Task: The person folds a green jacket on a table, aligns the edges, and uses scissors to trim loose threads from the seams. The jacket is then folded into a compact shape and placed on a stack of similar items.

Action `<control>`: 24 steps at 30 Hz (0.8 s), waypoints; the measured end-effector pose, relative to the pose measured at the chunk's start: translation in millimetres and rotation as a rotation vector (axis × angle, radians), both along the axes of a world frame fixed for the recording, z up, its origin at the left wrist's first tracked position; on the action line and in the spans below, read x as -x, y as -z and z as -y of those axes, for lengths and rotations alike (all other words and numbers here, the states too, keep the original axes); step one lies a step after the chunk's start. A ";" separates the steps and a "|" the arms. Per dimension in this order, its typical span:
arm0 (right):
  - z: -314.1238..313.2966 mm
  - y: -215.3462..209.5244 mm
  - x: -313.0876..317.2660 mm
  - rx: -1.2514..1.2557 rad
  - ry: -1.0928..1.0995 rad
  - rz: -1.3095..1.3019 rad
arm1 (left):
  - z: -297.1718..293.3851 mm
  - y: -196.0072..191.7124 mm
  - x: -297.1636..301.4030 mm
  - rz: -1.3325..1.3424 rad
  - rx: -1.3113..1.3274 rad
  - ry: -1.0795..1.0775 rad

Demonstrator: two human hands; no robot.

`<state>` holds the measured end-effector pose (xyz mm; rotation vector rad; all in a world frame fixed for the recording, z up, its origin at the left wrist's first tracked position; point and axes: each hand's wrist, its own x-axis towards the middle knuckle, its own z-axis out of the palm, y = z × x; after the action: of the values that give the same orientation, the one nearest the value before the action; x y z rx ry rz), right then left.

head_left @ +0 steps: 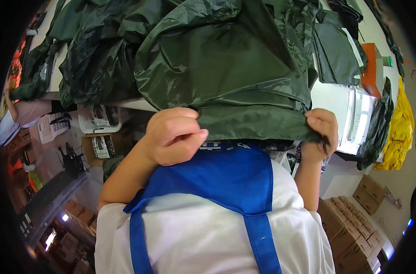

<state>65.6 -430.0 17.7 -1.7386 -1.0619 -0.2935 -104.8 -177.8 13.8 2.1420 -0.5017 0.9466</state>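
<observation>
A dark green, shiny waterproof garment (221,59) is spread over the table in front of me, its near edge turned into a straight band that hangs just past the table's edge. At the left end of that band, my left hand (175,136) is closed in a pinch on the fabric. My right hand (323,130) grips the other end, fingers curled over the corner. Between the two hands the band is stretched fairly flat. What the garment's far part looks like is hidden in its folds.
More dark green garments (100,59) lie heaped to the left, with a folded one (336,52) at right. An orange box (371,68) stands near yellow fabric (395,128). Cartons (354,228) are stacked lower right. At far left another person's arm (27,112) shows.
</observation>
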 end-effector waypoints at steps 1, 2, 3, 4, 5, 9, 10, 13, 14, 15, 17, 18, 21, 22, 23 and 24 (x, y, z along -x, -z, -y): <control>-1.0 -1.3 3.1 -0.054 -0.048 0.001 | -1.2 0.4 2.1 -0.001 -0.004 -0.018; -0.6 -1.9 5.7 -0.055 -0.077 -0.004 | -2.4 0.7 4.5 -0.002 -0.009 -0.037; -0.1 -3.1 7.6 -0.055 -0.108 -0.009 | -3.6 0.5 7.0 -0.002 -0.012 -0.057; -1.9 -3.2 9.0 -0.075 -0.115 0.009 | -5.2 2.9 10.4 -0.017 -0.004 -0.070; -2.9 -4.9 10.6 -0.083 -0.129 -0.002 | -6.0 4.3 11.4 -0.018 -0.013 -0.082; -4.2 -4.3 11.9 -0.101 -0.159 0.019 | -12.9 0.5 12.5 -0.043 -0.118 -0.125; -4.8 -5.6 12.6 -0.104 -0.168 0.022 | -14.6 -2.2 9.2 -0.049 -0.142 -0.125; -5.8 -15.2 14.5 -0.089 -0.223 -0.031 | -18.5 -6.9 4.3 -0.133 -0.116 -0.057; -2.9 -15.2 13.2 -0.063 -0.240 -0.015 | -19.4 -7.3 3.1 -0.146 -0.104 -0.034; -1.1 -14.8 13.1 -0.068 -0.237 -0.003 | -19.8 -6.9 1.6 -0.158 -0.090 -0.008; 2.1 -13.6 13.1 -0.078 -0.230 0.020 | -20.5 -5.5 3.3 -0.231 -0.100 -0.040; 2.6 -14.5 11.2 -0.067 -0.223 -0.025 | -21.6 -5.8 4.4 -0.266 -0.108 -0.057; 13.5 -13.5 6.0 -0.022 -0.135 -0.388 | -25.0 -14.9 8.9 -0.637 0.017 -0.033; 11.8 -6.3 -1.4 -0.002 0.079 -0.569 | -24.3 -4.5 11.3 -0.704 0.060 -0.027; 8.0 3.9 -11.7 0.018 0.295 -0.749 | -24.1 -5.2 11.1 -1.033 -0.079 -0.046; 10.8 23.4 -24.9 0.219 0.416 -0.698 | -25.2 -4.6 5.4 -1.286 -0.223 0.026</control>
<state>90.5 -440.8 -5.6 -2.0297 -0.2300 0.1833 -110.2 -152.5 18.4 2.4056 0.0391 -0.6043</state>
